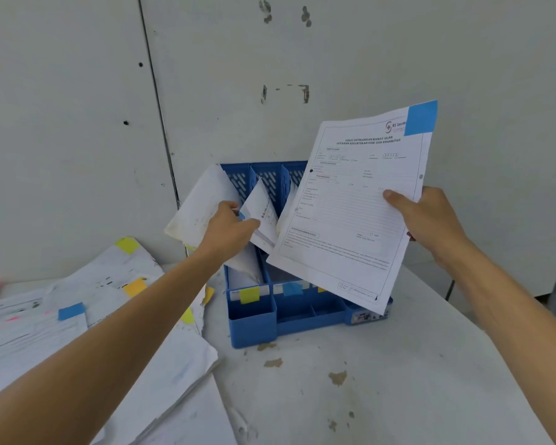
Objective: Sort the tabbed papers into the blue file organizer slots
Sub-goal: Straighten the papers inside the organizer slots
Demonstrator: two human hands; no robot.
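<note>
Both my hands are gripping paper: right hand (430, 220) pinching a blue-tabbed form (350, 203) that is hiding the right slot of the blue organizer (254, 326), left hand (231, 229) clutching filed papers (206, 200); loose sheets (77, 316) are lying lower left.

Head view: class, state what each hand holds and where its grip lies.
The right hand holds the blue-tabbed form by its right edge, thumb on its face. The left hand pinches a filed sheet in the blue organizer, near its drooping top.
</note>
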